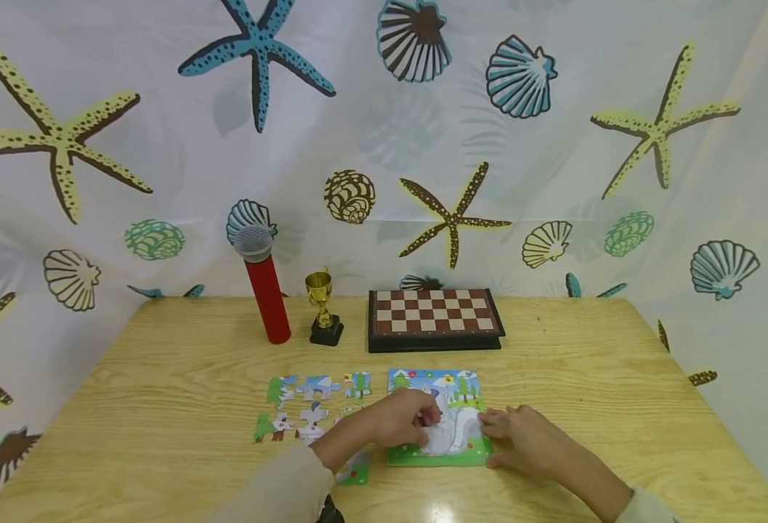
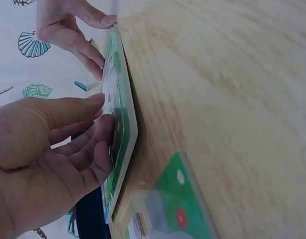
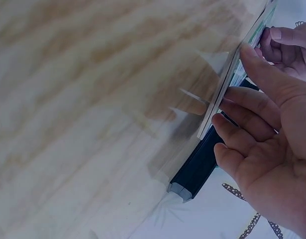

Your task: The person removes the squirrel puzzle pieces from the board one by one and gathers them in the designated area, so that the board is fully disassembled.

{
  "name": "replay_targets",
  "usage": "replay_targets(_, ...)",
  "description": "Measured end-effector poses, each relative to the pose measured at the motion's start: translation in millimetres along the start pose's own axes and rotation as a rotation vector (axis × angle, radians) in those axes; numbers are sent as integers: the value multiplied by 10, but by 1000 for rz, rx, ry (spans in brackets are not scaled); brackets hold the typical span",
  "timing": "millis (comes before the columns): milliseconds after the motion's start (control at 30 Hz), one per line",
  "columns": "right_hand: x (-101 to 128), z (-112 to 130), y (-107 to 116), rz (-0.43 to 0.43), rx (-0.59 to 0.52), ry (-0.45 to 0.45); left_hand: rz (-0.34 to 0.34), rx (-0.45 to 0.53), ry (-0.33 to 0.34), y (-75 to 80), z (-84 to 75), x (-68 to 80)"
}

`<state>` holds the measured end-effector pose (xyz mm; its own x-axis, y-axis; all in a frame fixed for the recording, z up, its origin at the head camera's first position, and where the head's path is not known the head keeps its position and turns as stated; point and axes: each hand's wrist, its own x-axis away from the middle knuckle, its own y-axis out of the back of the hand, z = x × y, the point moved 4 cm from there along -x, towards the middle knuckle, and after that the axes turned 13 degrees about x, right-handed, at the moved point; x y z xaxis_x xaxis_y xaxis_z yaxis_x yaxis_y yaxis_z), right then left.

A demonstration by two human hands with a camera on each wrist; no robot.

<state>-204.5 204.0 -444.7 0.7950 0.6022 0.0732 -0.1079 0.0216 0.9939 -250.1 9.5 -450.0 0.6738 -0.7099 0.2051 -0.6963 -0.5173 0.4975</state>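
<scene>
A puzzle board (image 1: 469,455) with a grey-white animal picture lies flat in front of me. Over its left half my left hand (image 1: 399,418) rests with loosely bent fingers. In the left wrist view, the left thumb and fingertips (image 2: 107,127) are right at the picture's surface, with no loose piece showing between them. My right hand (image 1: 527,439) touches the board's right side, fingers along the edge and thumb by the near corner. Loose puzzle pieces (image 1: 318,387) lie left of the board; the left forearm hides some of them. One green-edged piece (image 2: 175,199) sits near the left wrist.
Behind the board stands a folded chessboard case (image 1: 434,312). Left of it are a small gold trophy cup (image 1: 319,287) and a red microphone (image 1: 267,298). A cloth (image 1: 357,131) printed with starfish and shells hangs behind the wooden table (image 1: 593,363).
</scene>
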Motion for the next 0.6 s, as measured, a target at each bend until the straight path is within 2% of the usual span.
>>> replay_targets(333,9,15,31,4,-21,-9,-44,-121,-27,-31,-28,8)
replay_targets(600,0,12,10,7,-9,-2,-69,-124,-51,-43,-48,16)
